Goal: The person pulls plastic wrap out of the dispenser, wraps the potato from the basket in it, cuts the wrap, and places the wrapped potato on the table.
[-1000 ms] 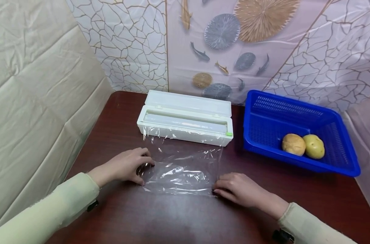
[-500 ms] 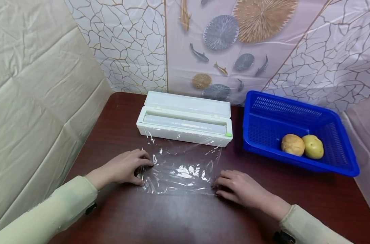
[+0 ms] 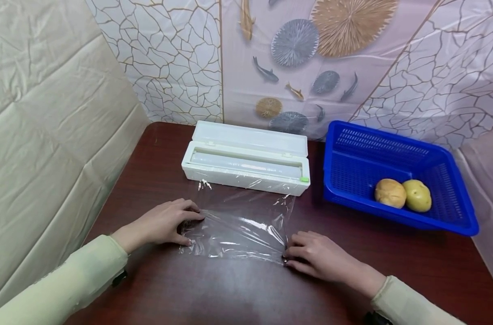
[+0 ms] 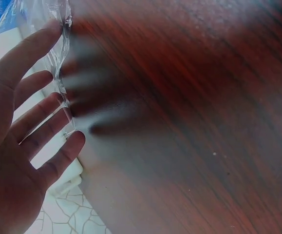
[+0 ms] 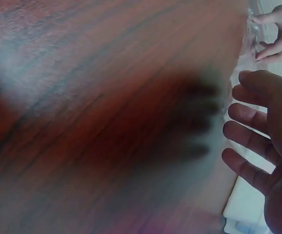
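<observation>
Got 2 pale sleeves [image 3: 63,275] up closest, in front of the white box [image 3: 246,179], over a dark reddish counter [image 3: 230,295]. Got the right hand [image 3: 319,255] in front of the box's right end, looks like pinching a corner of clear film [image 3: 234,239] with thumb and fingertip. Left hand [image 3: 161,223] off the box's front left: just touching the film's side edge, fingers loosely spread. Seeing that film run from the box's front, stretched out between both hands. On the box: lid [image 3: 250,139] flipped back, roll [image 3: 246,165] inside. Right of the box, spotted a blue basket [image 3: 348,180] holding 2 round yellowish items [image 3: 419,196] side by side. Behind the box, fish-print backdrop [image 3: 262,27].
</observation>
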The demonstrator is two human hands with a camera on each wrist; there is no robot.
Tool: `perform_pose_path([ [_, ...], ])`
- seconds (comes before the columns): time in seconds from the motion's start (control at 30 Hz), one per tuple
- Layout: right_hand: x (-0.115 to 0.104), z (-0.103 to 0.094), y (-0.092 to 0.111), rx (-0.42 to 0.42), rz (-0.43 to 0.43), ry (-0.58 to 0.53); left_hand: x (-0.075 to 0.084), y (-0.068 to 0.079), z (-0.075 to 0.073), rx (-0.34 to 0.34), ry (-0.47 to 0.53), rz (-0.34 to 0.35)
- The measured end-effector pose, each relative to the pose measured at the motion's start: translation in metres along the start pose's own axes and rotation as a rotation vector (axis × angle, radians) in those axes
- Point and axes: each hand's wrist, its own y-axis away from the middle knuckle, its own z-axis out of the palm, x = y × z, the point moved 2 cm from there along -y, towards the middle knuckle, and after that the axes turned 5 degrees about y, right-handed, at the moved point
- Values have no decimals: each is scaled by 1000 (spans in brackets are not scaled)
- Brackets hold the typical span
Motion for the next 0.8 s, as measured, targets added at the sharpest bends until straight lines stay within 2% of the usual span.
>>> perform_pose_path([
  [0.23, 2, -7, 2, -9, 82, -25, -1, 1, 1, -7, -9, 3],
  [0.4, 7, -21, 0, 37, 97, -2, 0, 1, 0, -6, -2, 5],
  [0.6, 26, -52, -5, 111, 123, 59, 0, 1, 0, -4, 2, 12],
  [0.8, 50, -96, -5, 59, 258, 114, 0, 2, 1, -1, 4, 18],
])
